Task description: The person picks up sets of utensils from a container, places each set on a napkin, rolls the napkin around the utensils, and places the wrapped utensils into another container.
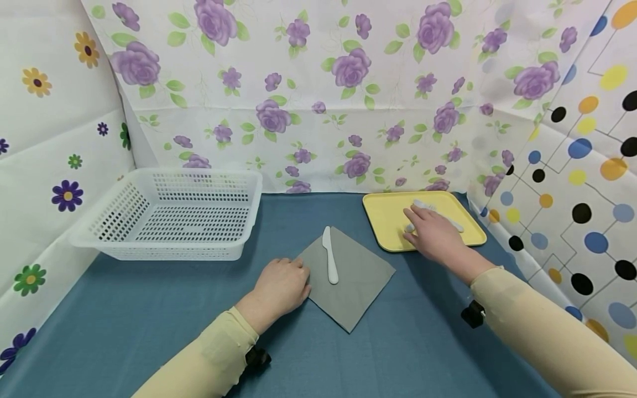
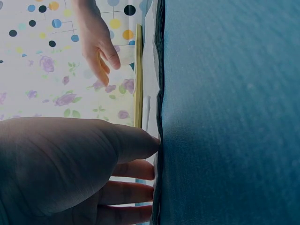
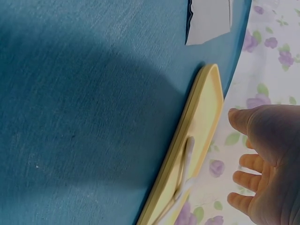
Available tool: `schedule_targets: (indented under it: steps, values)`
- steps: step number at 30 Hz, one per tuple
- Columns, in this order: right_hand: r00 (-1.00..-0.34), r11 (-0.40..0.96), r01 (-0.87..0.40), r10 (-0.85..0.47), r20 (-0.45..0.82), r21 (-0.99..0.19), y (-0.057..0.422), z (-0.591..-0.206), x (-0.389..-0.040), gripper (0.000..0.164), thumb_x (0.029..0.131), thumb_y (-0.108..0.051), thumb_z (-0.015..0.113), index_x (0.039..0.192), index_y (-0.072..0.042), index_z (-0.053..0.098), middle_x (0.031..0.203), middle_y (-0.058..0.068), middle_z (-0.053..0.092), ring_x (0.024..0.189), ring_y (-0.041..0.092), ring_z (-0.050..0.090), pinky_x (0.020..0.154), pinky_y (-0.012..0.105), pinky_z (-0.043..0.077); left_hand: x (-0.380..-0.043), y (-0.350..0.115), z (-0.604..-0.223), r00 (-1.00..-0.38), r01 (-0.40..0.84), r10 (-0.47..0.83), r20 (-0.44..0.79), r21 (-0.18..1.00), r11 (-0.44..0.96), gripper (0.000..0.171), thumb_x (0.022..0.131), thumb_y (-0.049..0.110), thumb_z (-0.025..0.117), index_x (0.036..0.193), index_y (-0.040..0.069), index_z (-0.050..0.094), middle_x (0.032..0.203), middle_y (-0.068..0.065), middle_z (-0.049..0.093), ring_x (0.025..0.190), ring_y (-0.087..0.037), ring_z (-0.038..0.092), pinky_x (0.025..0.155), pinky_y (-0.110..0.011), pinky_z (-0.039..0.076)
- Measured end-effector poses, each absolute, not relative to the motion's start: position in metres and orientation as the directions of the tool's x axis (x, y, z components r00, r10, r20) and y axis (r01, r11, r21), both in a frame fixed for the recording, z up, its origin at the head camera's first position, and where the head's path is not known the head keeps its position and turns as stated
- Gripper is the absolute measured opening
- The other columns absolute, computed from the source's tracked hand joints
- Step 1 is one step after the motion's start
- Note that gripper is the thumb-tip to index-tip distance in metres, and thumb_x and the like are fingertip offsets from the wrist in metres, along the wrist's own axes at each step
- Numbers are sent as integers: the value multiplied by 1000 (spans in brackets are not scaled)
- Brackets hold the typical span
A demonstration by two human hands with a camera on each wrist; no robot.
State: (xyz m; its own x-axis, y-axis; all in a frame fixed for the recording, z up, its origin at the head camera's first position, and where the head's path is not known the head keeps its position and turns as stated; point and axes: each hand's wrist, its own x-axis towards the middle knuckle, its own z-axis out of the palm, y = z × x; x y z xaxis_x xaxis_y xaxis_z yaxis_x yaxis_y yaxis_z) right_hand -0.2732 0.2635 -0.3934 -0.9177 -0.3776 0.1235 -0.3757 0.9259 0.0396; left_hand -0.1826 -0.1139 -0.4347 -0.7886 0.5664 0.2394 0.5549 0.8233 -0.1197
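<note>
Apparent pick-up: right hand (image 1: 435, 237), fingers apart, hovers over cutlery (image 1: 423, 204) on the yellow tray (image 1: 387, 221); a pinch seems called for. Left hand (image 1: 280, 286), unclamped, touches the gray napkin (image 1: 360, 271) beneath the white knife (image 1: 330, 257).

The folded napkin (image 1: 360, 276) looks like matt grey cloth with a soft finish, while the knife (image 1: 332, 268) appears to be smooth white plastic. The yellow tray (image 1: 385, 218) has a smooth plastic look, as does the pale cutlery (image 1: 455, 224). The basket (image 1: 179, 252) seems moulded from perforated, slightly translucent plastic. Blue, matt, finely textured cloth covers the worktop (image 1: 358, 365); the sleeves (image 1: 542, 315) are smooth fabric.
</note>
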Motion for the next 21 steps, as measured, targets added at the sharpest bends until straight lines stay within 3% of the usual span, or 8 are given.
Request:
schedule_targets:
  steps: [11, 21]
  values:
    - [-935, 941, -336, -337, 107, 28, 271, -394, -278, 69, 111, -27, 70, 166, 5, 42, 169, 31, 40, 154, 53, 40, 126, 66, 32, -183, -114, -436, -791, 553, 565, 232, -121, 824, 20, 99, 30, 86, 94, 12, 80, 89, -5, 68, 82, -26, 71, 79, -44, 62]
    - [-947, 952, -306, -307, 90, 24, 278, -394, -281, 72, 110, -26, 72, 167, 5, 40, 169, 32, 40, 152, 54, 41, 123, 67, 37, -183, -113, -435, -798, 547, 559, 226, -116, 829, 19, 99, 30, 86, 94, 12, 80, 89, -5, 67, 82, -27, 71, 79, -45, 61]
